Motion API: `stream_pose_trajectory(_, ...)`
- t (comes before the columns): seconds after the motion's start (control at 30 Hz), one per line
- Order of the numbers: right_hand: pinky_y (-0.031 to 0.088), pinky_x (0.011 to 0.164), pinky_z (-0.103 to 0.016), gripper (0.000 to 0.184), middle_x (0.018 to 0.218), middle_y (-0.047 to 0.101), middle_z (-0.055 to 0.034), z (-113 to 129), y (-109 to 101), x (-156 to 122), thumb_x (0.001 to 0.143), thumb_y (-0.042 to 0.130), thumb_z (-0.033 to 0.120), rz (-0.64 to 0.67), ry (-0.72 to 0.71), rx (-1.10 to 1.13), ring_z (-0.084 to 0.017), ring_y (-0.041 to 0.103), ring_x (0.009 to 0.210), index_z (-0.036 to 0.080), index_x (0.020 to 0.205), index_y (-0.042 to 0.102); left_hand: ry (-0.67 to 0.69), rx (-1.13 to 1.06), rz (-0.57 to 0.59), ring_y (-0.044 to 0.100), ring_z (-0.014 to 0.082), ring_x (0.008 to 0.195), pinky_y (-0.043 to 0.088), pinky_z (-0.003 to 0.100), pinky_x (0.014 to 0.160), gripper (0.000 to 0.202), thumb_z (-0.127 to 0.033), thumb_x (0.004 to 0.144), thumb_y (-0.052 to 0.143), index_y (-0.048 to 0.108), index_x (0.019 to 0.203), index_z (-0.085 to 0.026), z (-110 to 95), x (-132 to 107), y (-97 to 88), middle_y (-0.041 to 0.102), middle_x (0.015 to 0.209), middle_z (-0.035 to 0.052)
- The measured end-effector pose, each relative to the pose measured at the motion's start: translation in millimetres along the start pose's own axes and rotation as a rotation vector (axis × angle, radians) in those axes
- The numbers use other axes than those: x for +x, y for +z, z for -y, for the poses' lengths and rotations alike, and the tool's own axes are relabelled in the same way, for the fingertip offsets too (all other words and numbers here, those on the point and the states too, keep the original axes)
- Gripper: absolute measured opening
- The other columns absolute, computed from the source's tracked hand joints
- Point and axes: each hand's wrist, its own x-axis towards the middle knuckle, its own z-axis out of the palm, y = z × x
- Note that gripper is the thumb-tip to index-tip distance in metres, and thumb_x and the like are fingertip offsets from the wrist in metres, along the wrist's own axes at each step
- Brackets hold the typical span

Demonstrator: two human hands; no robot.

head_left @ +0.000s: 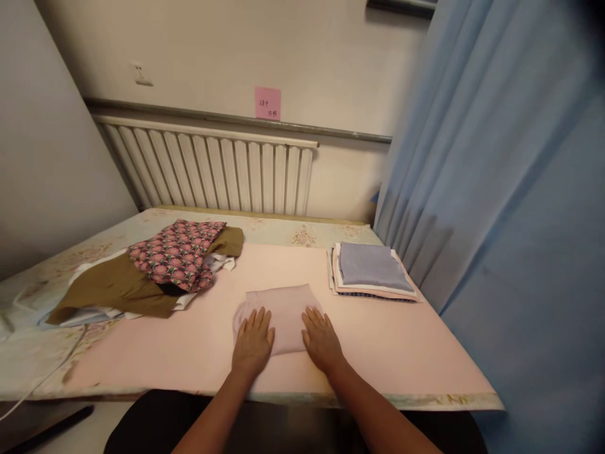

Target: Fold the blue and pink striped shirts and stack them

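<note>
A folded pale pink cloth (283, 310) lies on the pink mat (401, 347) near the table's front edge. My left hand (254, 342) rests flat on the cloth's left part, fingers stretched out and close together. On its right part my right hand (321, 340) lies flat too, fingers spread a little. Neither hand grips anything.
A neat stack of folded cloths (373, 272), grey-blue on top, sits at the right. A loose heap with a floral piece (182, 252) and a brown garment (118, 287) lies at the left. A radiator (208, 167) lines the back wall. A blue curtain (510, 208) hangs at the right.
</note>
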Motion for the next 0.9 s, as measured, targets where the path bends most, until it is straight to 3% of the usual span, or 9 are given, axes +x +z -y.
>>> stream_pose_trajectory(0.23,0.026,0.112,-0.044,0.04,0.145,0.045,-0.0068,-3,-2,-1,0.095,0.041,0.025,0.028,0.015,0.026,-0.022,0.034,0.138,0.02,0.134,0.05,0.01,0.024,-0.017,0.031,0.0269,0.14,0.025,0.047,0.113,0.052,-0.038,0.095,0.032,0.043,0.141,-0.017,20,-6,2.6,0.042,0.148,0.0087)
stream_pose_trajectory(0.43,0.027,0.109,-0.052,0.036,0.139,0.052,-0.0091,5,-15,13,0.097,0.039,0.026,-0.019,0.156,0.033,-0.027,0.04,0.134,0.02,0.129,0.055,0.028,0.023,-0.069,0.034,0.0274,0.138,0.028,0.047,0.111,0.051,-0.037,0.094,0.035,0.046,0.139,-0.016,21,-6,6.0,0.045,0.146,0.0094)
stream_pose_trajectory(0.57,0.024,0.112,-0.051,0.037,0.139,0.052,-0.0109,37,-17,30,0.097,0.039,0.025,-0.075,0.016,0.083,-0.026,0.037,0.135,0.018,0.13,0.054,0.032,0.018,-0.092,0.036,0.0287,0.137,0.03,0.048,0.11,0.05,-0.036,0.094,0.036,0.047,0.138,-0.017,21,-7,6.7,0.046,0.145,0.0088)
stream_pose_trajectory(0.7,0.023,0.114,-0.048,0.037,0.142,0.049,-0.0083,71,-7,39,0.096,0.043,0.03,-0.037,-0.147,0.144,-0.024,0.034,0.137,0.021,0.132,0.052,0.041,0.014,-0.091,0.036,0.0291,0.137,0.03,0.049,0.11,0.05,-0.036,0.093,0.036,0.047,0.139,-0.018,23,-8,6.9,0.047,0.145,0.0084)
stream_pose_trajectory(0.8,0.024,0.113,-0.048,0.039,0.143,0.047,-0.0076,79,2,38,0.096,0.044,0.032,0.03,-0.202,0.157,-0.024,0.033,0.137,0.022,0.133,0.05,0.046,0.01,-0.081,0.036,0.029,0.137,0.03,0.049,0.11,0.05,-0.035,0.093,0.035,0.047,0.139,-0.019,25,-8,8.7,0.046,0.146,0.0076)
stream_pose_trajectory(0.9,0.023,0.113,-0.05,0.041,0.143,0.047,-0.0064,73,8,35,0.096,0.045,0.035,0.057,-0.21,0.151,-0.024,0.032,0.138,0.024,0.136,0.047,0.04,0.004,-0.078,0.036,0.0295,0.137,0.03,0.05,0.11,0.05,-0.037,0.093,0.036,0.047,0.139,-0.018,26,-7,11.1,0.045,0.146,0.0081)
